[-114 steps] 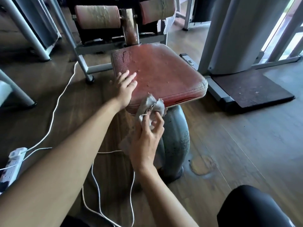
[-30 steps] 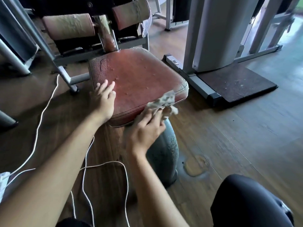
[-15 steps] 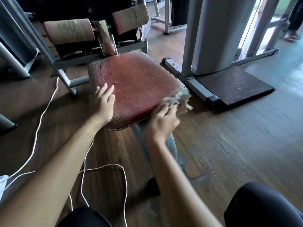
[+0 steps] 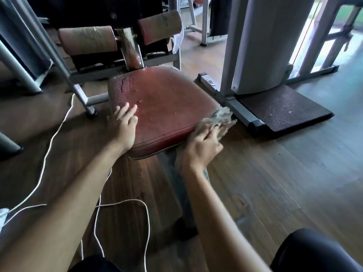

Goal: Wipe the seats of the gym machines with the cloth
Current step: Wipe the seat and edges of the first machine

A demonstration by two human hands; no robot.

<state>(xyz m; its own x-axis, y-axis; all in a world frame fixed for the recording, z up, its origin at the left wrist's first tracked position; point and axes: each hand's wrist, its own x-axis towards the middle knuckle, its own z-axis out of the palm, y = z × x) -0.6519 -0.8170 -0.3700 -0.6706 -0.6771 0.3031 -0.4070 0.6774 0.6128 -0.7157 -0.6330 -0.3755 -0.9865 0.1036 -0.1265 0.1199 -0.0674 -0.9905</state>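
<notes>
At the seat's (image 4: 167,107) near right corner, the right hand (image 4: 202,146) gripped the cloth (image 4: 220,115), its fingers curled over the bunched fabric and pressing it against the seat's side edge. The cloth was grey, crumpled and frayed-looking; one wad stuck out past the fingertips and a looser part hung below the palm. Both hand and cloth were a little blurred.

The left hand (image 4: 122,126) lay flat and open on the seat's left edge, fingers straight and slightly spread, with the palm over the near left corner.

The seat was a rounded square pad of worn red-brown vinyl. Its surface was pebbled with small bumps, a dark crack ran near the far left corner, and a piped seam ran along the near side. It sat on a dull grey post (image 4: 177,173) over a dark wooden plank floor (image 4: 275,183).

Beyond the seat's far edge, two cylindrical roller pads (image 4: 86,39) with faded, scuffed covers sat on either side of a rusty bar (image 4: 129,48). To the right of the seat stood a smooth pale column (image 4: 265,42) on a dark, speckled rubber mat (image 4: 282,108). A thin white cord (image 4: 49,146) looped across the floor on the left and under the forearms.
</notes>
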